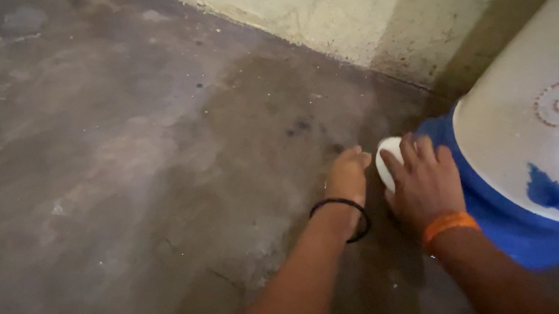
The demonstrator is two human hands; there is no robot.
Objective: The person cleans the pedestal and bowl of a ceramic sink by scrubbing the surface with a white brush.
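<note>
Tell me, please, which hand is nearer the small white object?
Right. The right hand grips the small white object, fingers over it; the left hand rests on the floor beside it.

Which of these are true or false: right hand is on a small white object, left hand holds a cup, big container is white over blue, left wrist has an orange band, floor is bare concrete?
1. The right hand rests on a small white object. True.
2. The left hand holds a cup. False: it holds nothing and presses on the floor.
3. The large container is white above a blue base. True.
4. The left wrist wears an orange band. False: it wears a thin black band; the orange band is on the right wrist.
5. The floor is bare, stained concrete. True.
</note>
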